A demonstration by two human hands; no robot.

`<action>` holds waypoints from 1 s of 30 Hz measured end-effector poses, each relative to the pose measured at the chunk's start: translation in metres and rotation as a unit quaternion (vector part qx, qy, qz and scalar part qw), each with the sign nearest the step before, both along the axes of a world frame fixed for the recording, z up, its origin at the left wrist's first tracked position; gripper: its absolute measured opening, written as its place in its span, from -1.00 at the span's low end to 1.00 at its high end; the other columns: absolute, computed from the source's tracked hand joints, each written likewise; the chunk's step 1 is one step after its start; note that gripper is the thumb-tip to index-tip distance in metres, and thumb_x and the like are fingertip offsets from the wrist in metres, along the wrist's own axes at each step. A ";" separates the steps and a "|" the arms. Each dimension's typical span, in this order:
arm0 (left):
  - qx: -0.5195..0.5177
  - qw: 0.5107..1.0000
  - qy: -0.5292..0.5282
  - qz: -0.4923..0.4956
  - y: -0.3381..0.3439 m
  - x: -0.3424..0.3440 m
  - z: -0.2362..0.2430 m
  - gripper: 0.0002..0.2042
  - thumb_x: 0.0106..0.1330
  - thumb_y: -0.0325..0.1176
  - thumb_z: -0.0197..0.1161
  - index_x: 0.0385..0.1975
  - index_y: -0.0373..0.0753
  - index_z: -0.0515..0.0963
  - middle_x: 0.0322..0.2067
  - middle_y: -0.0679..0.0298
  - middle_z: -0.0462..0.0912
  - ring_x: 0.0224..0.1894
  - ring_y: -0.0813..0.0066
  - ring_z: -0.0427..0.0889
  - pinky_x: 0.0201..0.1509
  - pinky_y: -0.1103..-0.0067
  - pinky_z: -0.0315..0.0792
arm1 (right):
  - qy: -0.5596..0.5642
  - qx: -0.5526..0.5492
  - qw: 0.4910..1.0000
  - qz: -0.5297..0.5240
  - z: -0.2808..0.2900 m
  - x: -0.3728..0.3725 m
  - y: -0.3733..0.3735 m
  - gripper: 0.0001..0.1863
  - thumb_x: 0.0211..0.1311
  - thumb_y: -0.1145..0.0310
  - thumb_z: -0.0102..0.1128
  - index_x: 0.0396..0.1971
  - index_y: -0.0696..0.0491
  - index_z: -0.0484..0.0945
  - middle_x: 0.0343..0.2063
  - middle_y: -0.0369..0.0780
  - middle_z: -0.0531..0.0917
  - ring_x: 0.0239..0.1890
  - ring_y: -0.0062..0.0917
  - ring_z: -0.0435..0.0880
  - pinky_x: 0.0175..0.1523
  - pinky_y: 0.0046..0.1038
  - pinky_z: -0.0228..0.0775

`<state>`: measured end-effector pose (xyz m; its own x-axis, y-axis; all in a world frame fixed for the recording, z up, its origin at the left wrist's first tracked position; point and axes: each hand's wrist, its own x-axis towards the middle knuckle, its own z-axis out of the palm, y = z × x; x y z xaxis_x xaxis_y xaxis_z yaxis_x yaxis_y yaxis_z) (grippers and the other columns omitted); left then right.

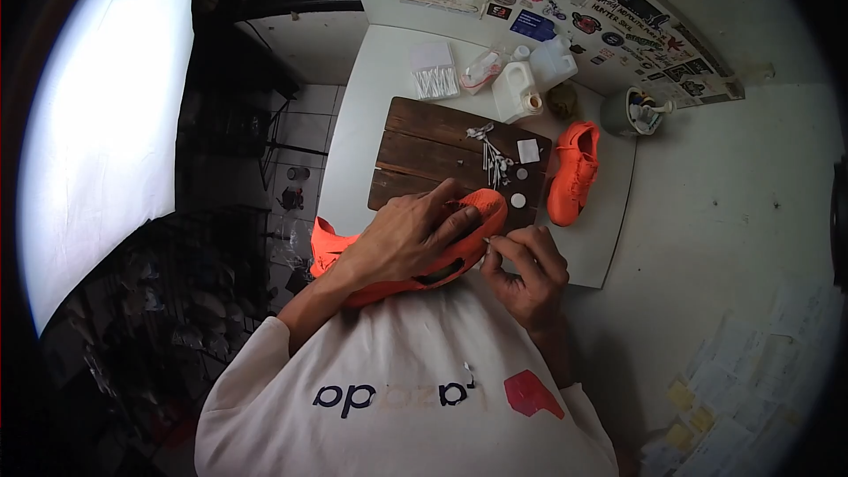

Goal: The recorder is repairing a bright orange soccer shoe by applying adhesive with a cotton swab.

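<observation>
An orange sports shoe point(481, 206) lies across my lap, its toe toward the right and its heel at the left. My left hand point(393, 234) is closed over its upper and presses it from above. Beside the toe edge, my right hand point(532, 278) pinches a cotton swab point(487, 241), of which only a small pale end shows. Just beyond the shoe, a dark wooden board point(420, 146) carries a pile of cotton swabs point(496, 168), a white square pad point(527, 151) and two small white round pieces point(518, 200). The matching orange shoe point(574, 177) rests right of the board.
A white table point(353, 115) holds a pack of cotton swabs point(435, 75), a white bottle without a cap point(514, 93) and a translucent jug point(554, 62) at the back. A grey pot point(627, 112) stands in the back right corner. A sticker-covered panel point(565, 0) rises behind.
</observation>
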<state>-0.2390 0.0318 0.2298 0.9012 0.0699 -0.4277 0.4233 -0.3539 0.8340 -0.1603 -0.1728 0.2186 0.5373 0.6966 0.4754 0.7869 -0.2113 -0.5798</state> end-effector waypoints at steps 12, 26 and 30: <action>0.001 1.000 0.002 -0.006 0.000 0.002 0.002 -0.47 0.63 0.12 0.03 0.07 -0.34 0.45 -0.29 -0.17 0.71 -0.18 -0.25 0.69 -0.09 0.11 0.46 | -0.015 0.001 1.000 -0.002 -0.004 0.003 -0.004 -0.65 -0.04 0.73 0.46 -0.19 0.13 0.73 -0.36 -0.28 0.59 -0.44 -0.49 0.56 -0.31 -0.40 0.35; 0.008 1.000 -0.020 0.005 -0.002 0.000 -0.002 -0.49 0.63 0.10 0.02 0.04 -0.34 0.45 -0.28 -0.18 0.70 -0.19 -0.25 0.68 -0.08 0.10 0.45 | 0.016 -0.013 1.000 -0.005 -0.003 -0.004 -0.007 -0.68 0.06 0.68 0.43 -0.13 0.15 0.73 -0.34 -0.27 0.61 -0.40 -0.46 0.58 -0.28 -0.40 0.41; 0.003 1.000 -0.011 -0.001 -0.002 0.000 0.000 -0.49 0.64 0.10 0.02 0.05 -0.34 0.46 -0.26 -0.20 0.70 -0.19 -0.24 0.69 -0.08 0.11 0.45 | 0.024 -0.009 1.000 -0.014 -0.006 -0.001 -0.007 -0.72 0.10 0.66 0.42 -0.15 0.14 0.72 -0.33 -0.26 0.61 -0.39 -0.44 0.59 -0.31 -0.40 0.43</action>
